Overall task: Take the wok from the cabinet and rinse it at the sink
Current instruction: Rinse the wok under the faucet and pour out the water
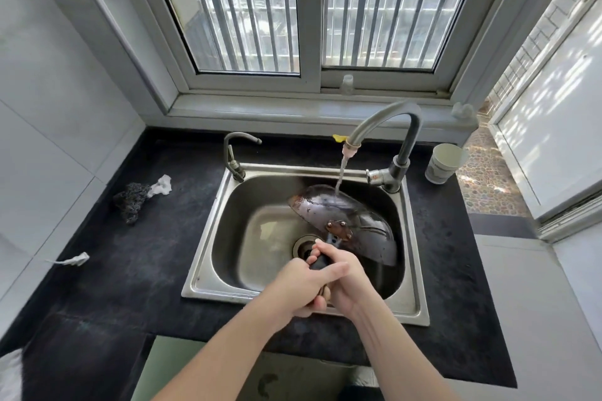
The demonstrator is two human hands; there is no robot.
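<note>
A dark, worn wok [355, 221] is tilted on its side inside the steel sink [215, 238], its round underside facing me. Water runs from the tall curved faucet [384, 122] onto the wok's upper edge. Both hands wrap the wok's black handle above the drain: my left hand [303, 286] grips the handle's near end, and my right hand [342, 273] closes over it from the right. The rest of the handle is hidden under the fingers.
A smaller second tap [234, 156] stands at the sink's back left. A dark scrubber [130, 202] with a white scrap lies on the black counter [123, 270] to the left. A white cup [444, 163] sits at the back right. Barred window behind.
</note>
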